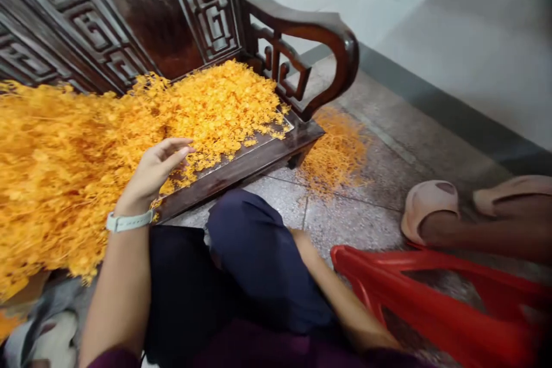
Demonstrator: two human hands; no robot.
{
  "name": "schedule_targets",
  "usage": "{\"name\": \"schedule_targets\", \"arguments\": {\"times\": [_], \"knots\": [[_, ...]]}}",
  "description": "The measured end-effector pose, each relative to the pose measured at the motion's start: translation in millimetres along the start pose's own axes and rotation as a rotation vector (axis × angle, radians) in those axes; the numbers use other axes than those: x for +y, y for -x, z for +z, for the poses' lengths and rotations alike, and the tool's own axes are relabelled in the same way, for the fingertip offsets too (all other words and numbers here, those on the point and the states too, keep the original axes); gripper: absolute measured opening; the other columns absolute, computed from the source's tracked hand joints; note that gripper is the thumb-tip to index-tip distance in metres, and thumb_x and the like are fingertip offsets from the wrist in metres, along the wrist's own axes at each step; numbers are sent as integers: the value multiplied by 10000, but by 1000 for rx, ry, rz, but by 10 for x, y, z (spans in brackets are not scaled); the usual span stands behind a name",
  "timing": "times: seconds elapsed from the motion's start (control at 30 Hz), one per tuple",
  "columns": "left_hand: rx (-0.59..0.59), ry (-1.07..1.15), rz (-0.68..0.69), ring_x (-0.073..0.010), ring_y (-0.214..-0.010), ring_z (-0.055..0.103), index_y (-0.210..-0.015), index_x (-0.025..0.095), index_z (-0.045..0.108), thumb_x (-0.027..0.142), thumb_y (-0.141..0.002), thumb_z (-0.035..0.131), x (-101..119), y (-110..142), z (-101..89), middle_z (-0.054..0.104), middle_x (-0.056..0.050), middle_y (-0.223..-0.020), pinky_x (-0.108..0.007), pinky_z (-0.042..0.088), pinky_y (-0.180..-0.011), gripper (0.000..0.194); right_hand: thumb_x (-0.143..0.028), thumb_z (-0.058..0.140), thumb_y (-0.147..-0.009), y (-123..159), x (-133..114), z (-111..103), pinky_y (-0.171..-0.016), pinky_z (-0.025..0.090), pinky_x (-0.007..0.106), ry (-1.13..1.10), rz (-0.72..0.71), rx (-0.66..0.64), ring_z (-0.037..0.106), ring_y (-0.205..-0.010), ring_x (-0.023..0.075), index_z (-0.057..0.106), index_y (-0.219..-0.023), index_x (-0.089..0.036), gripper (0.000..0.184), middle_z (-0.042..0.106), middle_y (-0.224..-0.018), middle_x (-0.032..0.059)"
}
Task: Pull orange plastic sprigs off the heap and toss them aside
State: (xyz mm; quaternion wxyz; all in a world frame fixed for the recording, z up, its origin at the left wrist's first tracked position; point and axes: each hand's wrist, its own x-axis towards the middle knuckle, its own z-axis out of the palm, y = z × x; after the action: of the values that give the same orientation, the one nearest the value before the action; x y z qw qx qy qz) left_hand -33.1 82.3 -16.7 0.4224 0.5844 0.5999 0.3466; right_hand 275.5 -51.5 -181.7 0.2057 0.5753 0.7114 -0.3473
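Note:
A large heap of orange-yellow flower sprigs [224, 109] covers the seat of a dark carved wooden bench [241, 164]. My left hand [161, 165], with a pale green band on its wrist, is over the near edge of the heap. Its thumb and fingers are slightly bent and apart, and I see nothing held between them. Beside my bent knee is my right hand [304, 244], low and mostly hidden behind the dark blue trouser leg, so its fingers do not show.
Thin orange stems [334, 152] lie piled on the tiled floor past the bench's curved armrest [340, 40]. At the lower right stands a red plastic stool [431, 293]. Another person's feet in pale sandals [431, 207] are behind it. A white wall rises at the back.

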Motion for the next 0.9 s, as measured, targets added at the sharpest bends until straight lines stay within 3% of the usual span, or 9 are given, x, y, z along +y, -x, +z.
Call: {"name": "schedule_targets", "arguments": {"times": [0.13, 0.23, 0.3, 0.4, 0.47, 0.53, 0.6, 0.7, 0.9], "knots": [[83, -127, 93, -151, -764, 670, -1114, 193, 768, 459, -827, 815, -167, -256, -132, 759, -86, -1041, -260, 560, -667, 394, -85, 557, -992, 229, -100, -275, -992, 543, 425, 124, -55, -77, 716, -1175, 335, 781, -993, -96, 224, 781, -1080, 207], [197, -165, 87, -141, -680, 635, -1054, 169, 744, 409, -844, 760, -366, -412, -257, 738, -76, -939, -260, 526, -596, 319, -32, 447, -969, 510, -93, -567, -928, 549, 423, 179, -160, 12, 751, -1086, 346, 786, -1056, -94, 355, 784, -1064, 226], [269, -199, 73, -135, -642, 603, -1012, 167, 729, 330, -873, 695, -493, -461, -335, 723, -68, -874, -271, 508, -591, 217, -74, 454, -968, 654, -111, -727, -905, 560, 432, 103, -282, 275, 755, -1044, 333, 749, -1170, -110, 359, 781, -1081, 210], [285, -312, 141, -150, -683, 608, -974, 171, 732, 234, -898, 630, -633, -452, -430, 728, -74, -867, -313, 518, -678, 141, -277, 538, -1009, 696, -309, -881, -972, 554, 493, -240, -447, 852, 711, -1124, 327, 626, -1387, -198, 396, 744, -1237, 164], [297, -417, 217, -174, -759, 636, -966, 180, 739, 220, -905, 624, -686, -401, -486, 746, -79, -902, -341, 518, -752, 136, -334, 568, -1015, 625, -591, -909, -1043, 521, 527, -386, -520, 1061, 669, -1199, 321, 583, -1436, -235, 433, 708, -1318, 151], [323, -495, 262, -194, -821, 656, -969, 185, 740, 221, -915, 618, -712, -325, -545, 760, -78, -931, -355, 511, -796, 138, -307, 561, -1021, 514, -931, -881, -1083, 492, 537, -354, -649, 1028, 624, -1271, 322, 608, -1404, -227, 394, 691, -1362, 146], [352, -529, 261, -204, -846, 666, -973, 182, 732, 212, -927, 601, -719, -235, -609, 763, -79, -936, -360, 505, -806, 142, -315, 561, -1023, 394, -1241, -820, -1099, 468, 554, -230, -759, 878, 573, -1334, 344, 645, -1359, -199, 365, 675, -1408, 143], [386, -560, 259, -221, -881, 671, -954, 179, 714, 177, -933, 588, -716, -91, -717, 758, -85, -935, -382, 493, -843, 128, -370, 579, -1023, 239, -1557, -721, -1076, 456, 568, -121, -783, 739, 551, -1329, 366, 691, -1286, -185, 341, 688, -1401, 124], [537, -685, 274, -260, -990, 640, -916, 205, 670, 157, -932, 621, -738, 192, -994, 724, -96, -990, -473, 435, -996, 71, -391, 571, -1031, 42, -1941, -566, -1033, 451, 526, -68, -811, 685, 556, -1290, 342, 706, -1243, -192, 321, 705, -1375, 108]]}}
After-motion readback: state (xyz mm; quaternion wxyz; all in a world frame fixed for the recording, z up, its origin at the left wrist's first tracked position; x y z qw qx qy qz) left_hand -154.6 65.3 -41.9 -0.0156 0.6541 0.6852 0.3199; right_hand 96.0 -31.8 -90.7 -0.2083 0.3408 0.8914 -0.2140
